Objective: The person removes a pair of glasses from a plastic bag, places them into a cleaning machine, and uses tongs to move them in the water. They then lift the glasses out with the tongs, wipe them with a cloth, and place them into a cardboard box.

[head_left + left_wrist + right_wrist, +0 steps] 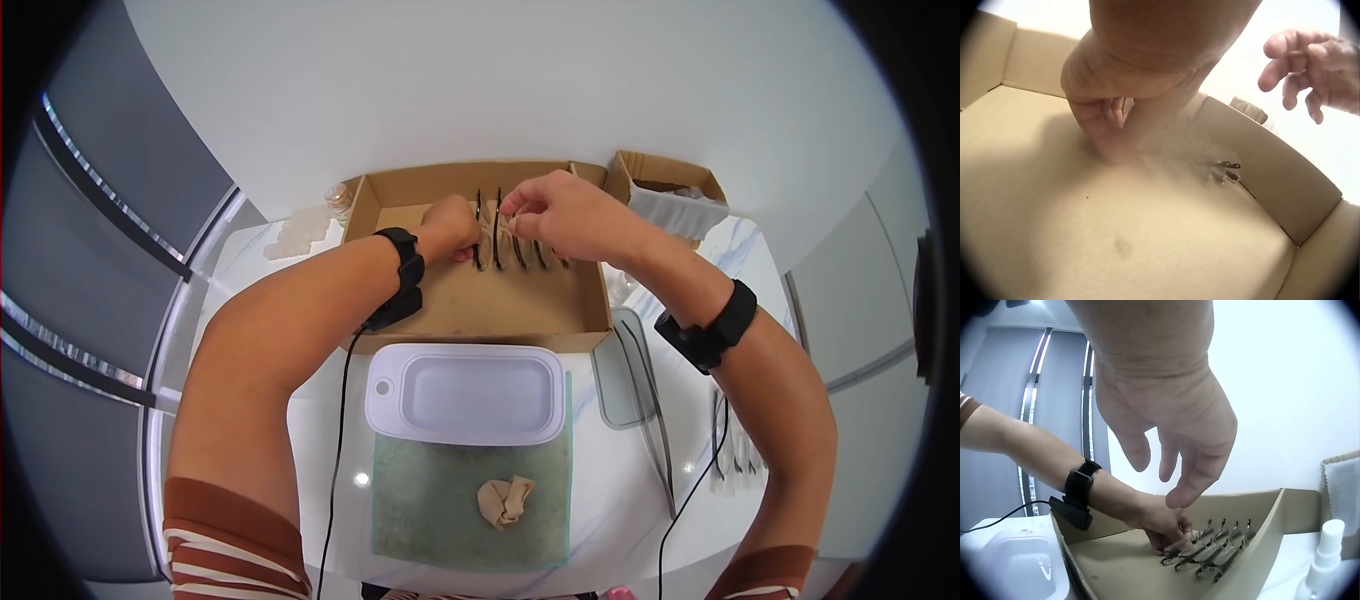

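Note:
Several slim, shiny metal tools (1213, 553) in clear plastic sleeves lie side by side in a shallow cardboard box (450, 310). Curled fingers of my left hand (452, 225) pinch the leftmost tool low in the box; the fingertips look blurred among the plastic in the left wrist view. My right hand (570, 215) hovers over the row with loosely bent fingers and nothing between them. In the right wrist view, it hangs well above the tools.
Before the box sits a pale lavender tray (385, 425), partly over a green glass board (430, 500) bearing a crumpled beige cloth (505, 502). To the right are a grey lid (615, 400), long tweezers (655, 440) and bagged tools (740, 455). A smaller carton (650, 165) stands behind.

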Demonstrator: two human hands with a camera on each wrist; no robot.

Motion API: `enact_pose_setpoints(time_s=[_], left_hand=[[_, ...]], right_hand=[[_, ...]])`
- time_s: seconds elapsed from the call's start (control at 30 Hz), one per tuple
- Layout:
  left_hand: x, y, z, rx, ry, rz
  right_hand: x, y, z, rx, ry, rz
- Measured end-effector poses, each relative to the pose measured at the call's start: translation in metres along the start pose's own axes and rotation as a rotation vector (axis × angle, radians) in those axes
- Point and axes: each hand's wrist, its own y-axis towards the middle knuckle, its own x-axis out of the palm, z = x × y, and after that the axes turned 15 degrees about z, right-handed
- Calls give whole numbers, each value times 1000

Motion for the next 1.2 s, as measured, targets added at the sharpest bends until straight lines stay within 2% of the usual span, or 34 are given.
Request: enact_pose_setpoints(time_s=[0.2, 0.63, 0.7, 0.83, 0.9, 0.93, 1.0, 1.07, 1.13, 1.2], left_hand=[[-1, -1, -3, 24, 22, 19], [1, 6, -11, 87, 40, 61], [-1, 8, -13, 164, 195, 101], [-18, 5, -11, 194, 241, 140], [-52, -27, 3, 76, -186, 115], [-70, -43, 10, 92, -191, 124], [-97, -69, 22, 226, -303, 275], [-114, -88, 29, 479, -270, 505], [-131, -132, 49, 504, -387, 545], [-134, -167, 66, 629, -548, 524]], right_hand=[[-4, -4, -7, 6, -8, -17], [-22, -16, -15, -5, 18, 83], [-26, -21, -18, -25, 5, 111], [-42, -34, -27, -20, -10, 133], [-54, -47, -37, -52, -3, 131], [-61, -56, -45, -58, -11, 148], [-75, -79, -59, -43, 44, 199], [-91, -104, -71, -57, 47, 244], [-107, -134, -73, -33, 39, 302], [-119, -163, -67, -21, 74, 332]])
